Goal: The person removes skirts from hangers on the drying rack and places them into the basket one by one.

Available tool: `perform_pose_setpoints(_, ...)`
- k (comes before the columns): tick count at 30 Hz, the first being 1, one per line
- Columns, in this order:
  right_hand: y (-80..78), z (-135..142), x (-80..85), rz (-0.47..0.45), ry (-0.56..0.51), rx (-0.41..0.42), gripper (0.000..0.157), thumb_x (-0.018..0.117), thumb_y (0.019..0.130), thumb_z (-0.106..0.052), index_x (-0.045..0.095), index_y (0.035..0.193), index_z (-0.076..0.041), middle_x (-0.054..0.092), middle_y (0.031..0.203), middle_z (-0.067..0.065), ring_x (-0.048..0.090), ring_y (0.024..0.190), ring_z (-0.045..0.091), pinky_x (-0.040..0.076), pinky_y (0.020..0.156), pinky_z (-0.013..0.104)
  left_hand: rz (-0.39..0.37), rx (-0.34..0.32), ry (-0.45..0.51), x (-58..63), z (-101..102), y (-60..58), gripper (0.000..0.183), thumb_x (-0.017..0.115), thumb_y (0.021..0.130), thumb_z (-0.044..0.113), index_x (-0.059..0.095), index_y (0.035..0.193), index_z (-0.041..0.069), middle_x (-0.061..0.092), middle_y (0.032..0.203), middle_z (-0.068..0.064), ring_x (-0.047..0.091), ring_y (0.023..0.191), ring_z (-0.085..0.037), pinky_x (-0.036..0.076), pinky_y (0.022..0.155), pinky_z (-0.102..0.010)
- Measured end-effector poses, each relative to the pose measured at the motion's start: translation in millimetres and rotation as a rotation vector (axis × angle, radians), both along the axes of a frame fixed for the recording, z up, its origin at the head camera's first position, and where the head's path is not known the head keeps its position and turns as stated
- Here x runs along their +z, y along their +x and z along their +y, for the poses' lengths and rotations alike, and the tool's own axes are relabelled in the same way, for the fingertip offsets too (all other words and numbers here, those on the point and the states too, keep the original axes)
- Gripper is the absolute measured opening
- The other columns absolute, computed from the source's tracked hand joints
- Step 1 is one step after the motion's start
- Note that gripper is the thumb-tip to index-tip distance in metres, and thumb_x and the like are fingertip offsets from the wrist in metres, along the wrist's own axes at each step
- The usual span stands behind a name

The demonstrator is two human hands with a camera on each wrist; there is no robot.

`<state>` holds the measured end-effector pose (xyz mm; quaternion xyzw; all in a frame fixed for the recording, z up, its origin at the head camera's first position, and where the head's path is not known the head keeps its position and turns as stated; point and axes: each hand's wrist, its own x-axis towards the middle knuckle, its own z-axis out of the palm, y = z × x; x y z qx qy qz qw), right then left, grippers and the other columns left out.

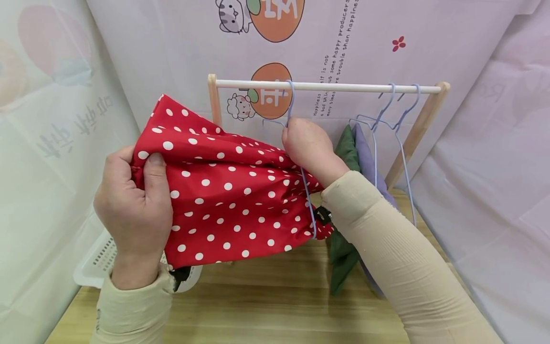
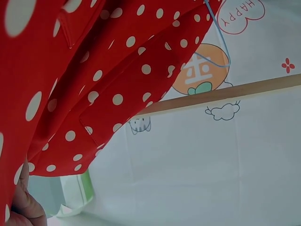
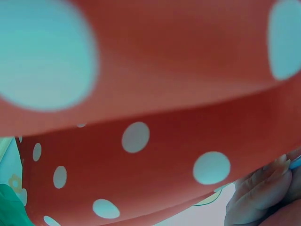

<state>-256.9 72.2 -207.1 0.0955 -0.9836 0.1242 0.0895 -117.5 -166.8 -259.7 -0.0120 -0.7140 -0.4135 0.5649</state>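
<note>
A red polka-dot garment [image 1: 236, 215] stretches sideways between my hands. My left hand [image 1: 135, 205] pinches its left edge, thumb on the near side. My right hand [image 1: 309, 148] grips a light blue hanger [image 1: 293, 93] just below the hook, which hangs over the rack's white rod [image 1: 335, 87]. One side of that hanger slants down across the gathered right end of the cloth. Red fabric [image 3: 169, 146] fills most of the right wrist view, with the right fingers [image 3: 258, 195] at its lower right. In the left wrist view, the garment [image 2: 117, 84] hides most of the left hand.
Two more blue hangers [image 1: 393, 102] hang at the rod's right end, with a green garment [image 1: 343, 267] and a purple garment [image 1: 365, 153] below. A wooden post [image 1: 417, 138] supports that end. A white basket [image 1: 92, 263] sits at the lower left on the wooden table [image 1: 266, 306].
</note>
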Motion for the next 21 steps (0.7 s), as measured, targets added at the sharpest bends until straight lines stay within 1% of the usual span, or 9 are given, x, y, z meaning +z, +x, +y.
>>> perform_pose_setpoints(10,-0.3,2.8,-1.4,0.004,-0.013,0.011,0.032,0.044,0.110,-0.026,0.063,0.119,-0.003,0.072,0.106,0.016,0.070,0.099,0.031,0.058,0.092,0.046,0.001,0.023,0.022,0.7,0.8,2.1,0.045,0.061,0.103,0.033,0.066,0.115,-0.011,0.076,0.101,-0.013,0.062,0.086,0.005,0.050,0.079,-0.011)
perform_pose_setpoints(16,-1.1,2.9,-1.7,-0.002,-0.015,0.010,0.032,0.044,0.110,-0.027,0.063,0.120,-0.002,0.072,0.108,0.016,0.070,0.100,0.031,0.058,0.093,0.046,0.004,0.018,0.024,0.6,-0.7,2.5,0.048,0.061,0.102,0.035,0.067,0.117,-0.010,0.077,0.104,-0.011,0.064,0.089,0.003,0.051,0.081,-0.012)
perform_pose_setpoints(21,-0.9,3.0,-2.0,-0.002,-0.019,0.009,0.032,0.044,0.110,-0.026,0.063,0.120,-0.003,0.072,0.107,0.016,0.070,0.099,0.030,0.058,0.093,0.046,0.007,0.028,0.034,1.0,-1.6,3.1,0.048,0.062,0.102,0.035,0.067,0.118,-0.009,0.077,0.105,-0.011,0.064,0.088,0.002,0.050,0.081,-0.012)
